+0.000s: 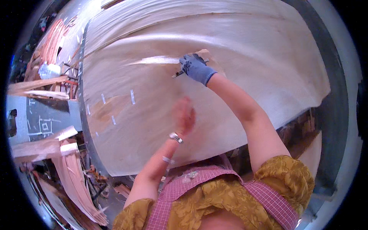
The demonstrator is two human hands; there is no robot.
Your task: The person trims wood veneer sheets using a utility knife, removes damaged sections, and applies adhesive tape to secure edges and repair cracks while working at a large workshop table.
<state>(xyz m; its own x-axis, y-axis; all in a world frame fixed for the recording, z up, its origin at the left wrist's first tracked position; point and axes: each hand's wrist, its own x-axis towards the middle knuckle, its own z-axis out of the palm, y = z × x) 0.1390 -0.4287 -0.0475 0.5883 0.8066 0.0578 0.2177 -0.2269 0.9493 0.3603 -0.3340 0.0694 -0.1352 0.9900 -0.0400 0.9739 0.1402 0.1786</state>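
Observation:
My right hand (196, 69), in a blue-grey glove, is closed on a narrow dark tool (175, 74) at the upper middle of a large, wrinkled beige veneer sheet (268, 46). A small tan veneer piece (206, 52) lies beneath that hand. My bare left hand (184, 114), wearing a watch at the wrist, is over the sheet below my right hand, smeared by motion, so its fingers are unclear. Short white tape strips (132, 96) mark a tan patch (102, 108) on the sheet's left part.
Stacked veneer strips (55, 34) and a clear plastic container (49, 70) sit at the upper left. A grey surface (40, 119) with white markings is at the left. Loose wood offcuts (73, 172) fill the lower left. More dark scrap (306, 126) shows beyond the sheet's lower right edge.

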